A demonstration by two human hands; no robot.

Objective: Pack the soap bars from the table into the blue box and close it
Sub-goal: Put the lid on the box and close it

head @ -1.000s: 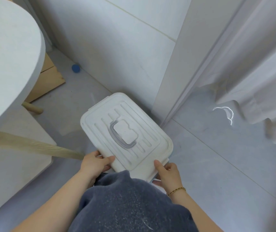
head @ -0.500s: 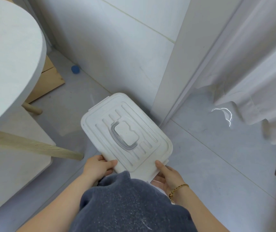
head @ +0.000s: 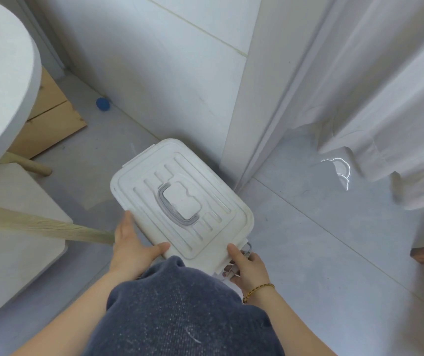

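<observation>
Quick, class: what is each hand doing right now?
Left hand: gripping the near-left corner of the white lidded box.
Right hand: gripping its near-right corner.

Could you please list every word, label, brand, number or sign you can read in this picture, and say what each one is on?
There is no readable text anywhere in the view.
White box lid: only moulded ridges and a grey handle, no lettering.
Left hand and right hand at its near edge: neither covers any visible print.
Round table, wall, floor, white curtain and small blue object: all unmarked.

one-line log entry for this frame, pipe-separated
stage: box on floor by wall | white lid: on top, handle flat | left hand: on near-left edge | right hand: at near-right corner | soap bars: none visible
</observation>
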